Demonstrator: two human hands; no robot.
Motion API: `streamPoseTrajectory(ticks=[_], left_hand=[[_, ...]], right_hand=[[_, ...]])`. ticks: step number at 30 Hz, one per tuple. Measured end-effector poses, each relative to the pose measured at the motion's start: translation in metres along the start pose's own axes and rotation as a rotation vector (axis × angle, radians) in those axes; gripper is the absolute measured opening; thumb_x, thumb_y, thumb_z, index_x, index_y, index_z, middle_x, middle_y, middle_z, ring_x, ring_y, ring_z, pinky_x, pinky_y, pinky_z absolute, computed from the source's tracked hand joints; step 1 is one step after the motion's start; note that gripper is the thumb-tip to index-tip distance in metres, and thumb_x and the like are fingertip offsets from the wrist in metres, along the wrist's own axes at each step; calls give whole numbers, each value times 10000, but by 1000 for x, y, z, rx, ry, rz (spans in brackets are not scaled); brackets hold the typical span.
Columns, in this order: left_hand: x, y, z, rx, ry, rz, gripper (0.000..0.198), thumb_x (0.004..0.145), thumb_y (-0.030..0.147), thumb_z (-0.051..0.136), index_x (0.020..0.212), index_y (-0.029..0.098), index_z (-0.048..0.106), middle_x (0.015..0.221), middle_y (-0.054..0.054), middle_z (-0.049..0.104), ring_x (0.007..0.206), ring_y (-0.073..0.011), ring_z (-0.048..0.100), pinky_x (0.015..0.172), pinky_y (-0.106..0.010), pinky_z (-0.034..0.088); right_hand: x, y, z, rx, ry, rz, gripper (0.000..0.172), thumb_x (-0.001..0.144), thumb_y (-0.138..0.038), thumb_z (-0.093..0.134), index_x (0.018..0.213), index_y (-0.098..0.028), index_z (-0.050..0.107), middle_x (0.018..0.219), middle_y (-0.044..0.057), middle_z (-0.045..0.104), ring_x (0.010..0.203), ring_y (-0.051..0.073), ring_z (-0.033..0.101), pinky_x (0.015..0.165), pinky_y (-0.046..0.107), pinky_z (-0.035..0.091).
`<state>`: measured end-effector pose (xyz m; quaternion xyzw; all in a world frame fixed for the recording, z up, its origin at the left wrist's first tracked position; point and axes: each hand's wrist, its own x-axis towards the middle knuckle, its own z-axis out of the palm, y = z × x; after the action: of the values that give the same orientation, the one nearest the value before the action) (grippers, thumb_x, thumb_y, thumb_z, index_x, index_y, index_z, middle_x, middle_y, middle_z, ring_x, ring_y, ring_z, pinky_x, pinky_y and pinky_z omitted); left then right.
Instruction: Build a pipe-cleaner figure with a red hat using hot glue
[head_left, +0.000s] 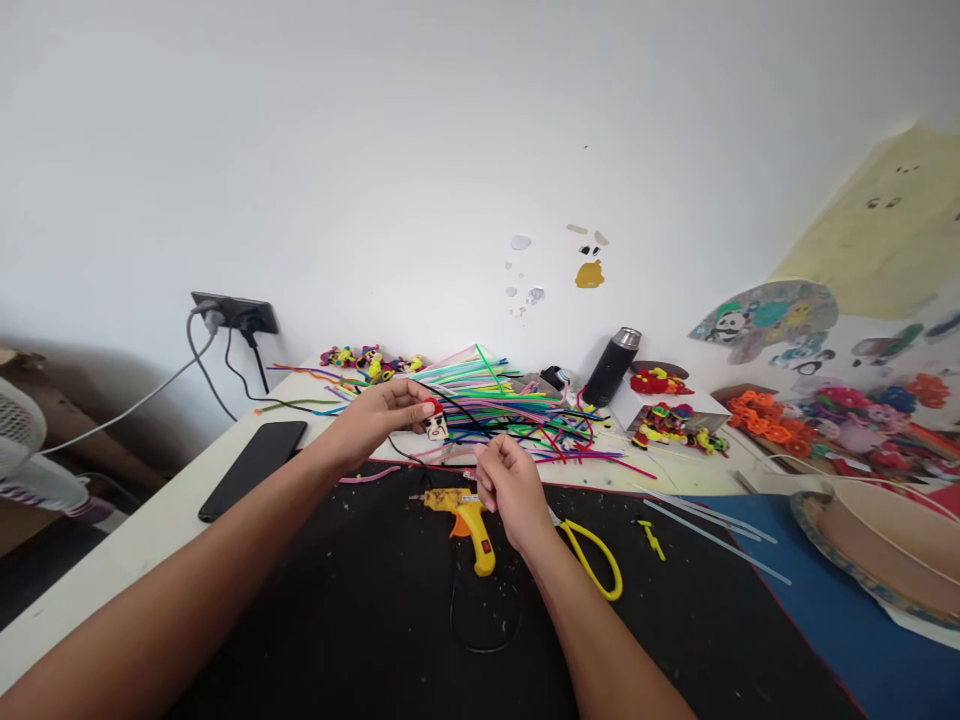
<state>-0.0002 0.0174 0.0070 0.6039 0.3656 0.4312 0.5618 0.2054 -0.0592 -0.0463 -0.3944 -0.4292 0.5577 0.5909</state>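
Note:
My left hand pinches a small doll head with a white drawn face and a red top. From near the head a black pipe cleaner arcs across to my right hand, whose fingers are closed on its end. Just below both hands, a yellow hot glue gun with an orange trigger lies on the black mat. Yellow-handled scissors rest beside my right wrist, which partly covers them. A small yellow and black pipe cleaner piece lies further right.
Behind my hands spreads a pile of coloured pipe cleaners. A black flask leans near a white box with small figures. Clear glue sticks lie right, by a round container. A phone lies left.

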Motion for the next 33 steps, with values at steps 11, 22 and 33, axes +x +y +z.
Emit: streamPoseTrajectory(ticks=[11,22,33], left_hand=[[0,-3,0,23,-30,-4,351,720,428,878,880,181,686,807,19,664,715,-130,606,725,-293,509],[1,-5,-1,46,-57,-14,359,715,450,875,868,189,682,803,13,658,739,-148,613,738,-315,532],[1,-4,1,24,-115,-35,342,721,422,874,869,187,676,815,15,663,765,-144,616,736,-300,518]], right_hand=[[0,-2,-1,-70,-31,6,449,849,-570,744,787,-218,472,477,-99,504,334,43,325,366,187,187],[0,1,-4,-115,-42,13,408,868,-558,745,813,-211,537,452,-103,479,335,50,315,357,185,207],[0,3,-3,-169,-65,27,440,899,-609,673,876,-170,682,487,-77,470,352,58,347,366,203,230]])
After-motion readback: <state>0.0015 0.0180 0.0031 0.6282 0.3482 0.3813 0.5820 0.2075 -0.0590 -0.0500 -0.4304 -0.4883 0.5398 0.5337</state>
